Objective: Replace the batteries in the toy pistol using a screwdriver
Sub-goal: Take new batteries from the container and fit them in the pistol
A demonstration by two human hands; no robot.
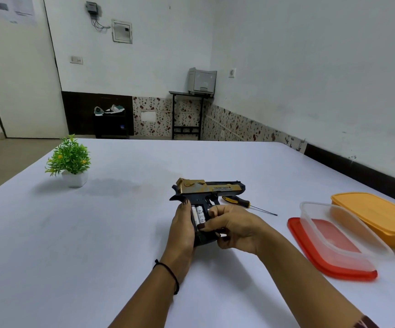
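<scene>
White walls (310, 55), floral dado (153, 114) (grey printer (202, 80) on black stand (187, 93))

I read the plastic toy pistol (211, 189) as a scuffed gold slide over a black frame, with white cylindrical batteries (198, 215) bearing dark print. The slim screwdriver (235, 200) has a black-and-yellow handle. The rectangular plastic box (376, 216) is orange, the plastic tub (319, 221) is clear, and the flat lid (305, 242) is red. The tabletop (73, 233) is plain white.

Table (73, 233) — plant (69, 159), screwdriver (248, 204), red lid (297, 229), orange tub (381, 218)
</scene>
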